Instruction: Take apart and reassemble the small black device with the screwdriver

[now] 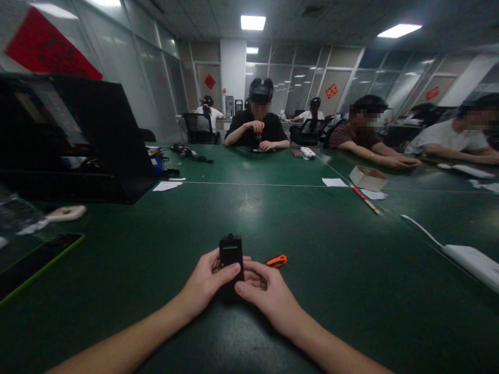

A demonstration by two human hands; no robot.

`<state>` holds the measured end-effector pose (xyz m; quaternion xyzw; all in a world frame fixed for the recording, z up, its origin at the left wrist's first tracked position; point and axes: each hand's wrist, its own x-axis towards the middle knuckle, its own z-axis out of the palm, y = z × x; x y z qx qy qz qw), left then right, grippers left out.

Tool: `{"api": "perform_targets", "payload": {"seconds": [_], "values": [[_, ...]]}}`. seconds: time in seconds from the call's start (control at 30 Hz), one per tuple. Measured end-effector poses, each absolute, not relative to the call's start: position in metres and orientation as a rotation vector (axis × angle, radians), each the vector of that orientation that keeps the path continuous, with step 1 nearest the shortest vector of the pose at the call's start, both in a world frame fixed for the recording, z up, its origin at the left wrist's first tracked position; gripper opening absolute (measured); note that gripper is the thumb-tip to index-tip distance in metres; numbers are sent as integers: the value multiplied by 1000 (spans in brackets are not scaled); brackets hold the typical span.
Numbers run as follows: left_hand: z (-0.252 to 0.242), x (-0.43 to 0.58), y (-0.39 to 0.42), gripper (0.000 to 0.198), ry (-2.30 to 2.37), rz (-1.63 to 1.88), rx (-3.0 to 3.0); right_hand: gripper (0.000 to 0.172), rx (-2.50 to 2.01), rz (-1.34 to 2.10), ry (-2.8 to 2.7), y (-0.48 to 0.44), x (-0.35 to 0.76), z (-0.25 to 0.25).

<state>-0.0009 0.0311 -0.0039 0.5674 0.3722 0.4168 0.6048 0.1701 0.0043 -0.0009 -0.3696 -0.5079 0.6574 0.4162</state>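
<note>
The left hand point(205, 283) and right hand point(267, 291) both clasp a small black rectangular device point(231, 252) on the green table point(319, 239), with an orange-handled tool point(276, 261) just beside them.

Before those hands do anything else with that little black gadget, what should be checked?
1. Both hands on the black device: ok, left hand thumb across its front, right hand thumb at its lower part.
2. Device's base resting on the table: cannot tell, hands hide it.
3. Orange tool close by: ok, lying just beyond the right hand.
4. Device's case open or closed: cannot tell, too dark.
5. Other people's hands apart: ok, the person opposite sits far across the table.
</note>
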Motion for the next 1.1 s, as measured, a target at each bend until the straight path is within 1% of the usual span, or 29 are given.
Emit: {"api": "perform_targets", "payload": {"seconds": [0.13, 0.3, 0.47, 0.53, 0.57, 0.6, 0.67, 0.7, 0.73, 0.77, 0.8, 0.83, 0.9, 0.93, 1.0, 1.1], "values": [[-5, 0, 31, 42, 870, 967, 1317, 42, -876, 1667, -1266, 2, 171, 1], [-3, -1, 31, 50, 765, 893, 1363, 40, -824, 1696, -1216, 3, 172, -2], [-5, -1, 31, 46, 740, 878, 1334, 39, -882, 1671, -1312, 4, 175, -3], [-6, -2, 32, 45, 730, 906, 1281, 39, -1027, 1532, -1440, 6, 184, 0], [-7, -3, 33, 44, 721, 907, 1236, 38, -1108, 1402, -1525, 8, 191, 1], [-7, -3, 34, 42, 712, 902, 1181, 35, -1178, 1201, -1657, 11, 199, 4], [-7, -4, 36, 39, 698, 885, 1071, 25, -1214, 649, -1917, 18, 215, 8], [-7, -5, 38, 37, 692, 879, 1029, 26, -1197, 477, -2026, 22, 222, 10], [-7, -5, 39, 35, 683, 880, 1001, 37, -1207, 381, -2111, 27, 228, 11], [-6, -5, 40, 34, 671, 889, 981, 45, -1210, 357, -2206, 31, 232, 11], [-6, -6, 41, 32, 654, 897, 964, 45, -1206, 368, -2294, 35, 236, 11], [-6, -6, 42, 30, 637, 906, 943, 41, -1206, 395, -2361, 38, 239, 10], [-7, -5, 45, 28, 627, 929, 887, 24, -1214, 458, -2430, 43, 244, 9], [-8, -5, 46, 26, 628, 942, 857, 18, -1231, 477, -2423, 45, 246, 9], [-9, -6, 48, 24, 622, 967, 806, 15, -1293, 460, -2323, 47, 250, 12], [-10, -6, 49, 25, 617, 999, 797, 18, -1337, 313, -2047, 44, 254, 21]]}}
